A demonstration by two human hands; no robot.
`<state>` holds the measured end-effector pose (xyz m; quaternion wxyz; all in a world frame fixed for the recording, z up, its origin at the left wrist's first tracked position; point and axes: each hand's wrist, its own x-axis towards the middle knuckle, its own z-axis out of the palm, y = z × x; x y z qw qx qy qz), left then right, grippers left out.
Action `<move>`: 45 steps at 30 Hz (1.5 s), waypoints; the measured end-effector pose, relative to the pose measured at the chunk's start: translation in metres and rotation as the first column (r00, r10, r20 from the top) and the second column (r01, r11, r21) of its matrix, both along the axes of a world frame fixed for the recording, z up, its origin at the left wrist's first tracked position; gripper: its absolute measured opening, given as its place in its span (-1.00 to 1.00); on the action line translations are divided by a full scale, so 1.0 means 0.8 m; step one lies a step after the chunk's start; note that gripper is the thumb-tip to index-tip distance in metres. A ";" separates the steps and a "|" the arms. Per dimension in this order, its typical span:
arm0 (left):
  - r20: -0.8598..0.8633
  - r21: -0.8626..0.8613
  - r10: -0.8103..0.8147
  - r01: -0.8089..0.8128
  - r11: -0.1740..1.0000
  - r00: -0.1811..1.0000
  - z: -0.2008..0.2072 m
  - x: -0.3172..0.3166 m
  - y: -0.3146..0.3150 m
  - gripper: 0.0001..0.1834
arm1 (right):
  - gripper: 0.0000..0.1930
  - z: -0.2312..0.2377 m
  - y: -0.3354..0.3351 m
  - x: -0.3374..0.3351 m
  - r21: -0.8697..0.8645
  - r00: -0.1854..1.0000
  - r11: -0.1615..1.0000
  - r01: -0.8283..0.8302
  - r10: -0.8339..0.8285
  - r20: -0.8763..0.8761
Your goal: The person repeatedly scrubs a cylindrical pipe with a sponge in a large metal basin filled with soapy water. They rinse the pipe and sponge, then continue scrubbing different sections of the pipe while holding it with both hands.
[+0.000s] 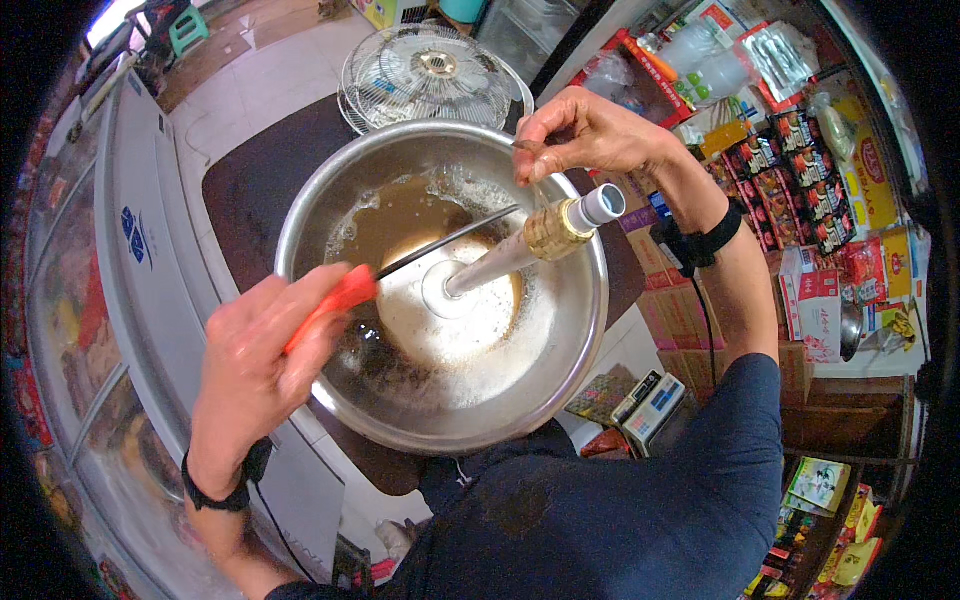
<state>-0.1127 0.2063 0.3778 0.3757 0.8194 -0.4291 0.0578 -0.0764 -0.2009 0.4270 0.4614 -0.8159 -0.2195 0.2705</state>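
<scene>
My left hand [265,345] is closed around the red handle of a screwdriver [445,243]. Its dark shaft crosses over a wide steel basin [565,340], and the tip reaches the side of a metal tube [497,263]. That tube slants up from a pale round disc [438,290] in the basin's bottom; a brownish collar [552,232] wraps its upper part, below a bare silvery end. Above the collar my right hand [590,138] has thumb and fingertips pinched together, with a small dark bit between them that I cannot identify. Brown, foamy liquid [400,210] lies in the basin.
A round fan grille [430,75] lies just beyond the basin on the dark table [240,190]. A glass-topped freezer [150,230] stands on the left. Shelves with packaged goods [800,180] and cartons [680,315] fill the right; a weighing scale [650,405] sits lower right.
</scene>
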 end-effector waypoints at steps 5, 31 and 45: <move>-0.326 -0.179 -0.079 0.021 0.984 0.942 -0.002 -0.012 -0.040 -0.65 | -0.83 -0.011 0.006 0.006 0.035 0.999 0.999 -0.036 0.036 -0.007; 0.098 -0.294 0.128 -0.094 0.951 0.987 -0.032 -0.024 -0.042 -0.47 | -0.85 -0.014 -0.022 -0.016 -0.012 0.980 0.981 0.196 -0.195 0.044; -0.002 0.058 0.042 -0.042 0.997 0.999 -0.012 -0.006 -0.037 -0.54 | -0.85 -0.023 -0.025 -0.007 -0.021 0.993 0.997 0.075 -0.072 0.097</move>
